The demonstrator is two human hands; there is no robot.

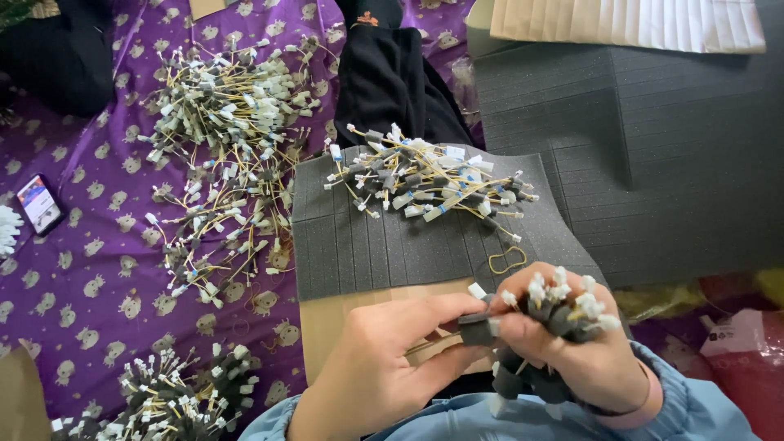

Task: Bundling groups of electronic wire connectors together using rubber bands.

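My right hand [572, 351] grips a bundle of small cable assemblies [563, 306], their white connector tips sticking up between the fingers and dark foam sleeves below. Thumb and fingers of my left hand [392, 359] pinch one dark foam piece [478, 327] at the bundle's left side. Both hands hover over a brown cardboard sheet [335, 318] at the near edge of a grey foam sheet [367, 245]. Further out on that foam lies a small pile of the same yellow-wired assemblies [429, 180], with a loose rubber band [506, 261] beside it.
A large heap of assemblies [224, 139] covers the purple patterned cloth [90, 245] on the left, and another heap [175, 396] lies at the lower left. A phone [39, 204] rests at far left. Stacked grey foam blocks [653, 131] fill the right; a dark garment [388, 77] lies behind.
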